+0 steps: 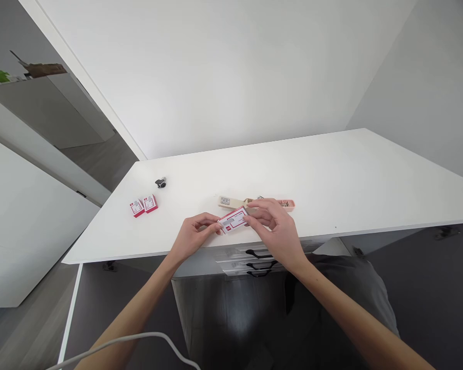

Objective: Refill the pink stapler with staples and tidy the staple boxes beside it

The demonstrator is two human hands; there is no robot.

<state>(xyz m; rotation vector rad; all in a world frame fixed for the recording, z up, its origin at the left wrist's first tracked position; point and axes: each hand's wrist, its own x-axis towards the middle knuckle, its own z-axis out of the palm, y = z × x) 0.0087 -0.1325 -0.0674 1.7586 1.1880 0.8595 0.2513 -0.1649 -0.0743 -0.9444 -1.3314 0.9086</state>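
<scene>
Between my two hands is a small red and white box (233,220), tilted up a little above the front part of the white table. My left hand (195,234) grips its left end with thumb and fingers. The right end is pinched by my right hand (275,228). Just behind the box lie a cream-coloured narrow case (230,202) and a pink narrow case (287,204) with small dark items in it. My right hand hides the middle of these cases.
Two more red and white boxes (143,205) sit side by side on the left of the white table (193,177). A small black clip-like object (160,182) lies behind them. Drawers with black handles (260,265) are under the front edge. A white cable (139,336) crosses the lower left.
</scene>
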